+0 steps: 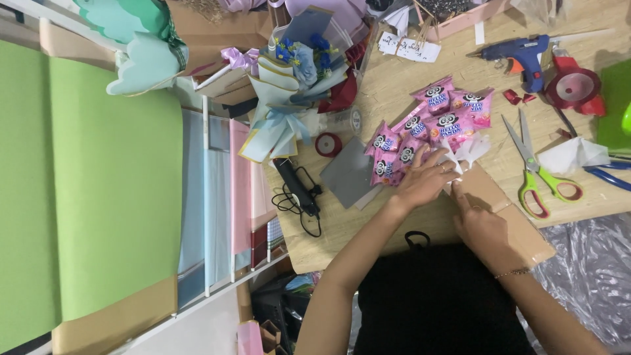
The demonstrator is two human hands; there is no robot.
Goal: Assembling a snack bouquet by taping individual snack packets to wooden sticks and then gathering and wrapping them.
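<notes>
Left hand flat and open, fingers spread, pressing on the lower edge of the cluster of pink snack packets and gripping nothing. Right hand just below and right of the packets, loosely curled with the index finger stretched out, fingertip pressing on the brown cardboard sheet; nothing held. White paper frill poking out at the packets' lower right edge, between packets and cardboard. Packets fanned out on the wooden surface, near its middle.

Right of the packets: green-handled scissors lying flat, blades pointing up the picture. Further right of the packets: crumpled white paper and a red tape dispenser. Above and right of the packets: blue glue gun. Above the packets: white card with handwriting. Left of the packets: grey square sheet, small red ribbon roll, black device with a coiled cable. Further left and above the packets: blue paper bouquet. Well left of the packets, off the surface: green paper sheets.
</notes>
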